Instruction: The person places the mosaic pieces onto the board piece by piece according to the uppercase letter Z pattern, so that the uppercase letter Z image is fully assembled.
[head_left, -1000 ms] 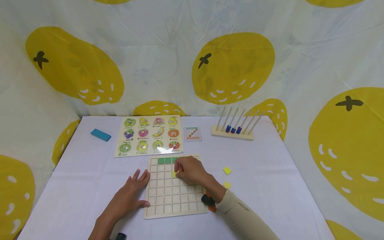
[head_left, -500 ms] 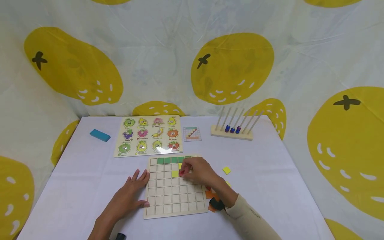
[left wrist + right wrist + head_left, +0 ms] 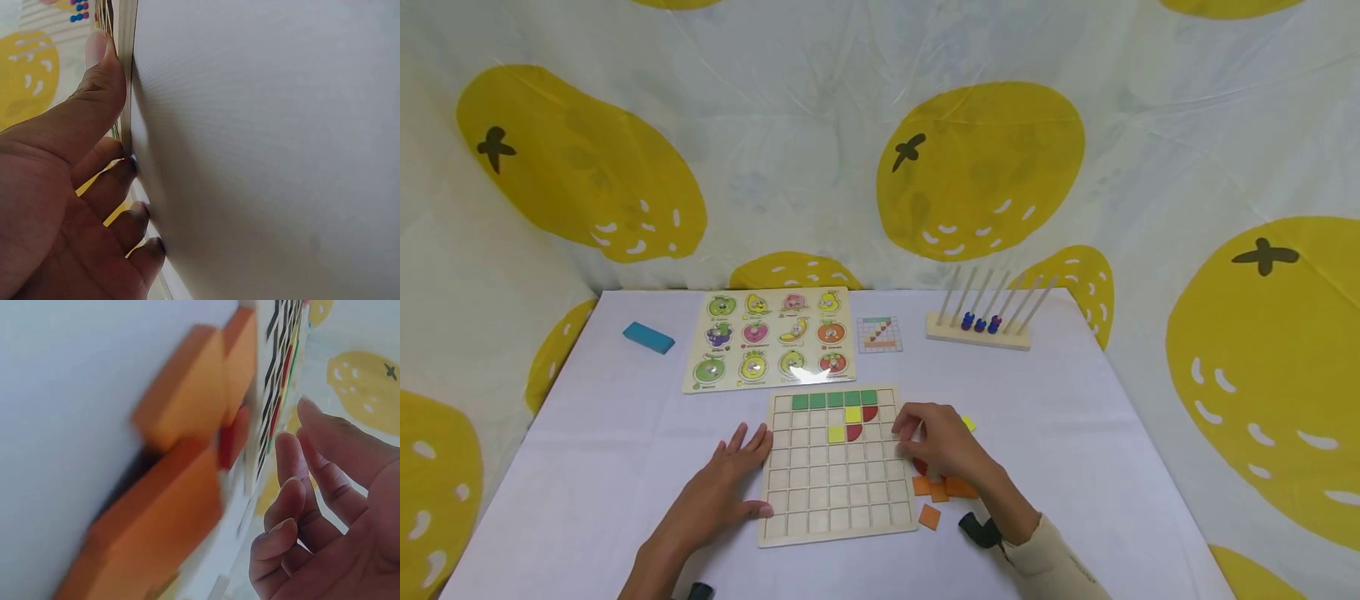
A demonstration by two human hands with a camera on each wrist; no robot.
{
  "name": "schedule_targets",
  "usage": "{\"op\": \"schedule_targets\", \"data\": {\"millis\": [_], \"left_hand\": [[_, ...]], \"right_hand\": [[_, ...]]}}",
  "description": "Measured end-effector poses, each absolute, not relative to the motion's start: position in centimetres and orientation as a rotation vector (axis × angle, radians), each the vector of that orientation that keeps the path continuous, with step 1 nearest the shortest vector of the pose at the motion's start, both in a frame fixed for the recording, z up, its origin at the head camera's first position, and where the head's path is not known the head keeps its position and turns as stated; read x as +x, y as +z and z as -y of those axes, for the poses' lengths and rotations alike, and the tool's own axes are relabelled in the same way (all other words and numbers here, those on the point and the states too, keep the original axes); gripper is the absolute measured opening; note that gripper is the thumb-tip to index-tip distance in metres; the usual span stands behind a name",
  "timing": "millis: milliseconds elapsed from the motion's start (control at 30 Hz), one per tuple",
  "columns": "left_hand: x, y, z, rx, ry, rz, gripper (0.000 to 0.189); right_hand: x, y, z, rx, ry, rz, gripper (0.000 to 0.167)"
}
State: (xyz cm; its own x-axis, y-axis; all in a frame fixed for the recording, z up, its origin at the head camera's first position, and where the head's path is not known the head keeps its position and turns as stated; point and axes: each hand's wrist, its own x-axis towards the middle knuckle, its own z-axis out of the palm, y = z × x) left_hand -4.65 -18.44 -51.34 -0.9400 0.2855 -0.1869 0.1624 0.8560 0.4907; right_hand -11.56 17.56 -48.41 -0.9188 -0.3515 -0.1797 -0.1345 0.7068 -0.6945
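Observation:
A wooden grid board [image 3: 820, 500] lies on the table, with green tiles [image 3: 835, 400] along its top row. Below them sit two yellow square tiles [image 3: 853, 414] and two red quarter-round tiles [image 3: 870, 413]. My left hand [image 3: 724, 483] rests against the board's left edge, fingers spread, thumb [image 3: 97, 53] on the rim in the left wrist view. Past the board's right edge hovers my right hand [image 3: 943, 442], holding nothing, its fingers loosely bent. Beneath and beside it lie loose orange tiles [image 3: 929, 517] and a red piece [image 3: 921, 467], partly hidden by the hand.
A yellow tile [image 3: 968, 423] peeks out behind the right hand. Farther back are a fruit puzzle board [image 3: 769, 340], a small pattern card [image 3: 879, 335], a peg rack [image 3: 977, 332] with blue and red beads, and a blue block [image 3: 649, 337]. A fruit-print cloth hangs behind.
My right hand has let go of a red quarter-round tile on the grid and moved right, off the board. The tiles it covered now show. My left hand has stayed put.

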Motion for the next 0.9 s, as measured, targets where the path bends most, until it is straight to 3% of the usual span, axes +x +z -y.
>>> {"op": "schedule_targets", "data": {"millis": [367, 900], "left_hand": [[-4.7, -51.3, 18.4, 0.322, 0.713, -2.769, 0.115], [-4.6, -51.4, 18.4, 0.358, 0.695, -2.799, 0.114]], "right_hand": [[-10.3, -48.9, -19.9, -0.223, -0.832, -2.676, 0.031], [-10.4, -49.4, -20.0, -0.153, -0.738, -2.821, 0.023]]}}
